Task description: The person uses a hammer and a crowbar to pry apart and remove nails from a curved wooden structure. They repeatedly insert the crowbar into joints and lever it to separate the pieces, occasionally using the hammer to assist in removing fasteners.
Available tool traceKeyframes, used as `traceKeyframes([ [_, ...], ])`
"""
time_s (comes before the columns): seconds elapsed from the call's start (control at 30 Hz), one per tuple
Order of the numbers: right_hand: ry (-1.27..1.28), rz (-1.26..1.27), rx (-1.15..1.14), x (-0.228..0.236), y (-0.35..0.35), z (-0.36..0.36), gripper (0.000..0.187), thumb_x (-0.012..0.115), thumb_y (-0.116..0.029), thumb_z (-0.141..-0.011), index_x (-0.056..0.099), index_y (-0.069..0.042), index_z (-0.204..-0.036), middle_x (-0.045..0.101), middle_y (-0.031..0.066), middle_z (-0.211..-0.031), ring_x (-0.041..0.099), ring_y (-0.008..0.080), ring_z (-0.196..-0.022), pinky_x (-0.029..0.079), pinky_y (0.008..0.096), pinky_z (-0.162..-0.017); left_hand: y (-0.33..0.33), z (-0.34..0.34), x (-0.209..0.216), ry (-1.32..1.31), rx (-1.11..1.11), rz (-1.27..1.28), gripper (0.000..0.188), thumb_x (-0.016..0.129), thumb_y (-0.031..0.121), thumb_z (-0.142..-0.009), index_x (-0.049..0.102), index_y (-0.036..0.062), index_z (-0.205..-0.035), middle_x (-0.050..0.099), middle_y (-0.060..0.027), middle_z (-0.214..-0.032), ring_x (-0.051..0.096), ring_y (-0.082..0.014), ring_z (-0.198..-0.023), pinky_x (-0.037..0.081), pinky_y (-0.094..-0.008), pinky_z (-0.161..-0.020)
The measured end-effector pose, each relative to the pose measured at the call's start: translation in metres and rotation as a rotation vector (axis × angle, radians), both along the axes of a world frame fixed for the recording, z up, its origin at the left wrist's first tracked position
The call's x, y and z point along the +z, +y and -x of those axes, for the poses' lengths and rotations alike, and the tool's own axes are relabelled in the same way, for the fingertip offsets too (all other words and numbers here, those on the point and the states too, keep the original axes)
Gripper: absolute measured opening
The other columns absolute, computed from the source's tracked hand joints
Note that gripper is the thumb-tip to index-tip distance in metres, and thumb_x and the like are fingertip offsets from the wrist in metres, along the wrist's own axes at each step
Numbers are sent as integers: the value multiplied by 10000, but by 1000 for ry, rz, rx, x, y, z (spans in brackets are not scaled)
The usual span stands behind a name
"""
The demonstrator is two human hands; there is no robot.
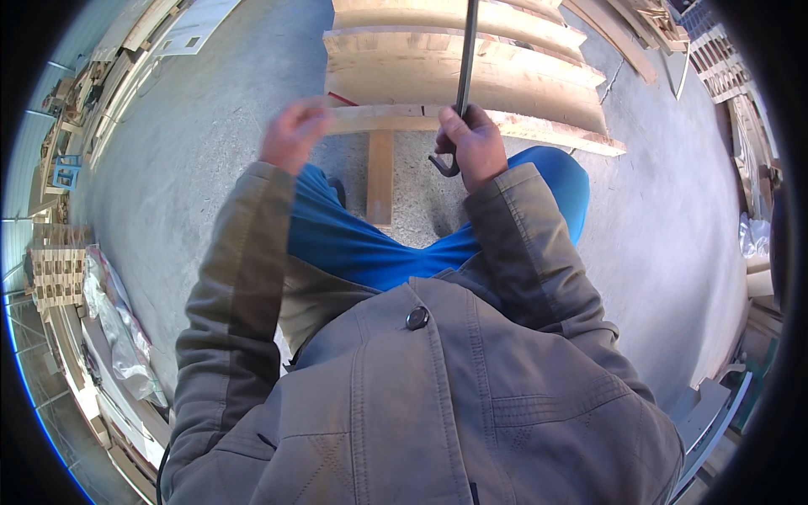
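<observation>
In my right hand (478, 147) is a dark metal crowbar (467, 63), gripped close to its hooked end. The hook curls out below my fingers, while the shaft runs up over the boards and out of the picture at the top. My left hand (296, 133) is raised near the left end of the nearest board (370, 119), smeared by motion, so its fingers do not show clearly. Beside it, a thin red object (341, 99) shows against the wood. Pale boards (404, 71) lie in rows ahead of me, with a short plank (380, 177) reaching toward me from under the nearest one.
Grey concrete floor (665, 219) spreads around the boards. Stacked timber (57, 269) and crumpled plastic sheeting (122, 328) line the left side. A blue stool-like object (66, 172) stands there too. Pallets (715, 63) and loose planks (619, 38) are at the far right.
</observation>
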State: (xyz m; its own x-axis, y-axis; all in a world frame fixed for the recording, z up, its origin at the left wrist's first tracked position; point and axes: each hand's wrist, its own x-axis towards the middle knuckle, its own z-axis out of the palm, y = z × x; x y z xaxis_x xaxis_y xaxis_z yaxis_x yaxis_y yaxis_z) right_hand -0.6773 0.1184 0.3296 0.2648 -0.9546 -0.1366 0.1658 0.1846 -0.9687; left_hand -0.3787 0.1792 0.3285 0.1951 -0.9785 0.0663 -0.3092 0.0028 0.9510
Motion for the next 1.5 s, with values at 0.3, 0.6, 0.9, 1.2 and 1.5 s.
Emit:
traceKeyframes([
  [0.3,-256,-266,-76,-15,2,-13,275,523,-212,-1034,552,55,-1092,668,155,-908,637,223,-787,546,346,-727,23,136,-24,-105,-308,-200,437,693,283,-896,603,-4,-1214,698,-211,-984,693,-347,-918,528,-419,-814],
  [0.6,-272,-737,17,-90,-43,-93,214,505,-205,-1043,524,3,-1090,672,186,-982,662,284,-863,564,434,-759,69,64,-13,-355,30,-299,305,649,310,-903,669,7,-930,656,-210,-778,646,-387,-742,491,-452,-683],
  [0.9,90,-919,166,-191,-17,-166,142,519,-195,-1032,545,-60,-1067,698,131,-895,668,265,-769,527,409,-684,101,4,-56,-293,135,-632,296,724,276,-845,678,-16,-848,613,-126,-689,580,-201,-632,448,-360,-592],
  [1.2,221,-1017,240,-251,-24,-210,161,511,-207,-1042,555,-52,-1047,684,139,-963,645,254,-835,536,383,-704,101,-54,-120,-357,102,-689,235,673,241,-881,625,12,-909,669,-212,-803,650,-406,-782,497,-500,-713],
  [1.5,266,-976,324,-284,-29,-255,163,506,-175,-1044,537,-16,-1066,660,155,-1023,647,264,-909,561,382,-747,110,-83,-150,-357,130,-760,202,631,211,-896,597,22,-958,672,-198,-769,676,-389,-758,534,-492,-708],
])
